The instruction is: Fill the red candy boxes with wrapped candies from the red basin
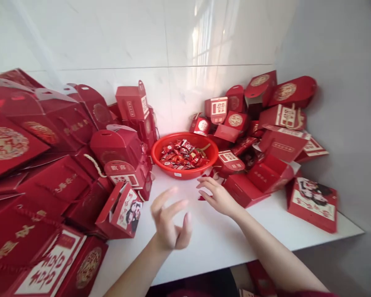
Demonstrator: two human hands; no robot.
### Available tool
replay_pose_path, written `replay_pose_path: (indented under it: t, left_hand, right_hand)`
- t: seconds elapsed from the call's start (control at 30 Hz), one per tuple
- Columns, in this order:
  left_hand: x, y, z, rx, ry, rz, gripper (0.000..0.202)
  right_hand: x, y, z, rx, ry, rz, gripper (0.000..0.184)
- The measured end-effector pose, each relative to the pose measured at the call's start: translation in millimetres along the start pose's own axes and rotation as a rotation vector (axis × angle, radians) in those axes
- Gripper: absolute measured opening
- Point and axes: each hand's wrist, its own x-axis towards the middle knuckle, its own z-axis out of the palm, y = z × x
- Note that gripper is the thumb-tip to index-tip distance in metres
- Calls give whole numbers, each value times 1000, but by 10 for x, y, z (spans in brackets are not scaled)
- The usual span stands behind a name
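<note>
My left hand hovers above the white table with its fingers spread and slightly blurred, holding nothing. My right hand lies lower, fingers stretched out toward a small red piece on the tabletop, just in front of a red plastic bowl filled with red-wrapped candies. A red gift box with a picture on its side leans just left of my left hand.
Piles of red gift boxes and bags crowd both sides: a large heap at the left and a stack at the right. A flat pictured box sits near the right edge. White tiled wall stands behind.
</note>
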Motion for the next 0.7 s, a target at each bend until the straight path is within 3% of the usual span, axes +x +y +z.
replay_pose_path:
  t: [0.1, 0.2, 0.3, 0.37, 0.43, 0.57, 0.7]
  left_hand:
    - [-154, -99, 539, -143, -238, -112, 39]
    - [-350, -335, 905, -177, -435, -282, 36]
    - [-506, -551, 1148, -137, -725, -376, 29]
    - [-570, -627, 1265, -137, -830, -381, 30]
    - [-606, -653, 1347, -138, -898, -367, 34]
    - [-626, -656, 1403, -135, -998, -331, 42]
    - [-620, -670, 1383, -104, -1075, -303, 49]
  right_hand:
    - [49, 22, -335, -115, 46, -42, 19]
    - [72, 95, -719, -220, 126, 38, 19]
    - [39, 225, -1036, -369, 107, 261, 23]
    - [-30, 325, -1204, -454, 30, 394, 24]
    - [-122, 403, -1378, -517, 40, 469, 24]
    - [-245, 407, -1801, -693, 435, 579, 27]
    - [-128, 335, -2121, -697, 793, 829, 63]
